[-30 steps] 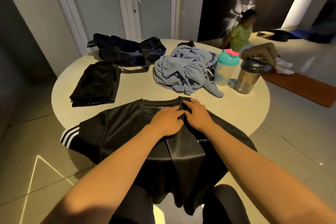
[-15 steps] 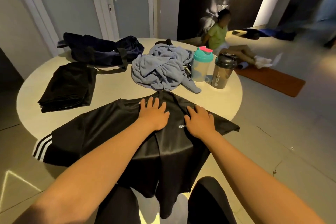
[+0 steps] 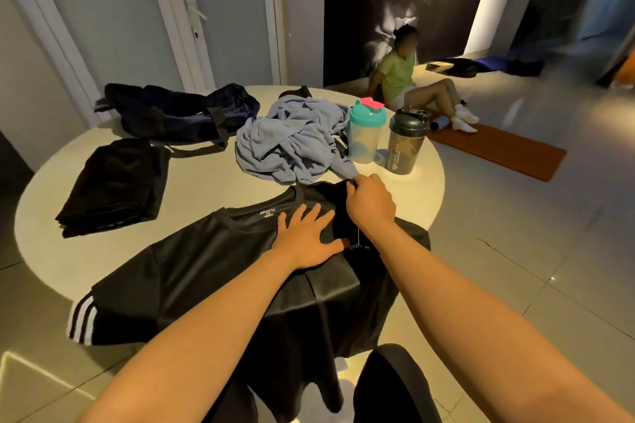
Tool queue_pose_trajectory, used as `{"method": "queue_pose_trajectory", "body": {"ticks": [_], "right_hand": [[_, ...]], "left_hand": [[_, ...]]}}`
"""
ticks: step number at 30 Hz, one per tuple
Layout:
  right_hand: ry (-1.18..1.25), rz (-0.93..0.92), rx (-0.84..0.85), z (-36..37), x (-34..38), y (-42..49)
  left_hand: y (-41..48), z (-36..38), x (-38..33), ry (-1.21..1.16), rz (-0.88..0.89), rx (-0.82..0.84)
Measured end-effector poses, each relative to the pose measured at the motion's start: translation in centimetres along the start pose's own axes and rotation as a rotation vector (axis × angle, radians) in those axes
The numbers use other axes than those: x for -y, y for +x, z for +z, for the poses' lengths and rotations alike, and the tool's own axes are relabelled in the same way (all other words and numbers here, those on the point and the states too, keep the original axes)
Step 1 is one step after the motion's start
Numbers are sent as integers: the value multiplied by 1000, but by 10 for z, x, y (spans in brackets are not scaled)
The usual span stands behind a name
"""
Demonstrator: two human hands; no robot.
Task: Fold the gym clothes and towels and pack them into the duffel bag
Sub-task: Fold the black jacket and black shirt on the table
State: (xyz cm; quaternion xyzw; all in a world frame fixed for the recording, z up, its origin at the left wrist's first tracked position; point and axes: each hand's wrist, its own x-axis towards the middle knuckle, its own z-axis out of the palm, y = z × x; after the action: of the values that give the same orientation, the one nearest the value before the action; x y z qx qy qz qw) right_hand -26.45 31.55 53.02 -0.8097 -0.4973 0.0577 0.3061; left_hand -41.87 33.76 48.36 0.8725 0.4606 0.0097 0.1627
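Observation:
A black T-shirt (image 3: 206,271) with white sleeve stripes lies spread over the near edge of the round table (image 3: 206,182), its hem hanging off. My left hand (image 3: 305,237) presses flat on its chest, fingers spread. My right hand (image 3: 369,204) grips the shirt's right shoulder fabric near the collar. A crumpled blue towel (image 3: 292,141) sits mid-table. Folded black clothes (image 3: 113,185) lie at the left. The dark navy duffel bag (image 3: 175,113) rests at the back left, collapsed.
Two shaker bottles stand at the right of the table: a teal one (image 3: 366,134) and a dark one (image 3: 407,141). Beyond, a person (image 3: 400,72) sits on the floor by an orange mat (image 3: 498,151). Doors stand behind the table.
My right hand moved from lying flat on the shirt up to the right shoulder and curled onto the fabric. My left hand stayed flat on the chest. The camera shifted slightly.

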Motion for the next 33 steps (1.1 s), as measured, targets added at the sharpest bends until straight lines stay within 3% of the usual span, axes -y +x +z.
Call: {"method": "queue_pose_trajectory", "body": {"ticks": [3, 5, 7, 10, 14, 17, 20, 22, 24, 26, 28, 29, 33], "right_hand": [[355, 83, 137, 2, 12, 5], [583, 87, 290, 2, 16, 1], [443, -75, 326, 1, 13, -5], [17, -249, 197, 10, -9, -10], [-289, -248, 420, 20, -32, -24], [-313, -255, 393, 25, -41, -31], [-229, -321, 140, 31, -40, -40], [-120, -409, 109, 36, -34, -45], [-103, -459, 197, 42, -29, -48], [-146, -454, 211, 44, -27, -45], [-172, -419, 195, 46, -28, -41], [-182, -402, 187, 46, -29, -40], [-245, -380, 173, 49, -28, -41]], "left_hand": [[-1, -8, 7, -449, 22, -232], [-4, -13, 13, -516, 12, -354], [-5, -12, 18, -475, -35, -332], [-3, -11, 16, -376, -77, -240], [-1, -3, 8, 44, -20, -67], [2, 3, 7, 114, -48, -14], [11, 0, 10, 118, -43, -11], [17, -3, 16, 80, -1, -33], [17, -7, 20, -109, 84, -136], [9, -10, 23, -279, 137, -350], [-4, -12, 25, -143, 74, -569], [-14, -14, 27, -34, -3, -595], [-53, -13, 35, 135, -326, -239]]}}
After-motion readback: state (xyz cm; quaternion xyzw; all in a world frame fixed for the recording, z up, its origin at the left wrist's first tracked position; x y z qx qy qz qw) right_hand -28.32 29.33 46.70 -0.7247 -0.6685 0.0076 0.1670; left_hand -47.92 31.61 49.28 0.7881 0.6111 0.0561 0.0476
